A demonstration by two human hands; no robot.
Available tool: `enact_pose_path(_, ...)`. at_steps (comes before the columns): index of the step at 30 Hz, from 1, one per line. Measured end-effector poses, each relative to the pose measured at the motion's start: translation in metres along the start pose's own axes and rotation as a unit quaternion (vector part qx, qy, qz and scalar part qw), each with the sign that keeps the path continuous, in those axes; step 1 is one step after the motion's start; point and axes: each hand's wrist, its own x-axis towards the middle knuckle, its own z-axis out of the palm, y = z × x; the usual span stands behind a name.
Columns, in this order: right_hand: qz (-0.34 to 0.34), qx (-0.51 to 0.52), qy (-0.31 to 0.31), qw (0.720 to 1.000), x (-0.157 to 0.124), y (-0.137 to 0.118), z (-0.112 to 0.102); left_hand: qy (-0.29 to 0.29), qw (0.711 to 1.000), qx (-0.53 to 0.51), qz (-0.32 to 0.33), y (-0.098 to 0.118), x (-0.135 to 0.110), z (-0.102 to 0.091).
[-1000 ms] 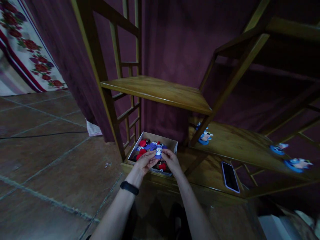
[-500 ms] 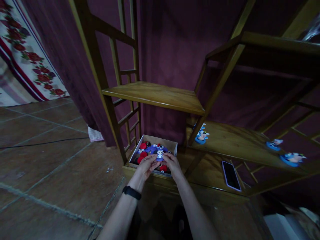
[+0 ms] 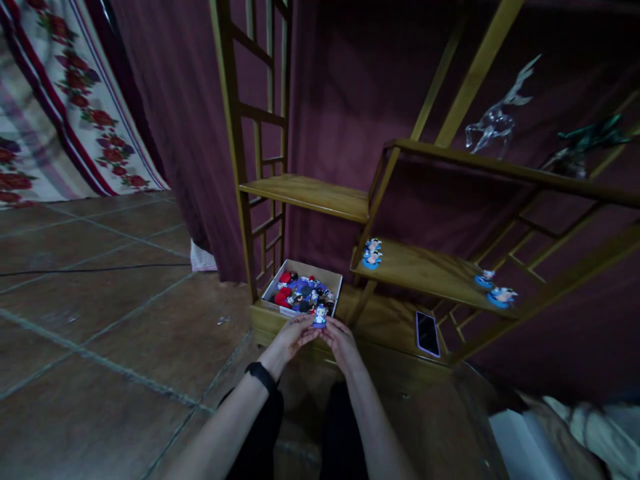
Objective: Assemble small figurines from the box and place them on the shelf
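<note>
My left hand and my right hand meet in front of me, fingers pinched together on a small figurine with a white head and a blue base. It is held upright just in front of an open cardboard box on the bottom board of a wooden shelf unit. The box holds several small red, blue and dark figurines. A black band sits on my left wrist.
Small blue-based figurines stand on a middle shelf, at its left end and right end. A phone lies flat on the bottom board. A glass deer stands on the upper shelf. Maroon curtain behind, tiled floor left.
Both hands have drawn back from over the box toward me, carrying the figurine. The camera has pulled back and lifted, bringing the upper shelf and glass deer into view.
</note>
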Motion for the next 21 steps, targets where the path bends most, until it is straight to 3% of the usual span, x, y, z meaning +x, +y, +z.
enact_pose_path(8, 0.032, -0.109, 0.021, 0.993, -0.038, 0.010, -0.007, 0.006, 1.000, 0.018, -0.004, -0.032, -0.042, -0.009)
enact_pose_path(13, 0.017, -0.115, 0.007, 0.993, -0.056, 0.012, -0.006, 0.012, 0.999, 0.026, 0.013, -0.043, -0.060, -0.006)
enact_pose_path(21, -0.003, -0.109, 0.062, 0.992, -0.048, 0.029, 0.015, 0.053, 0.997, 0.000, 0.059, -0.047, -0.060, -0.012)
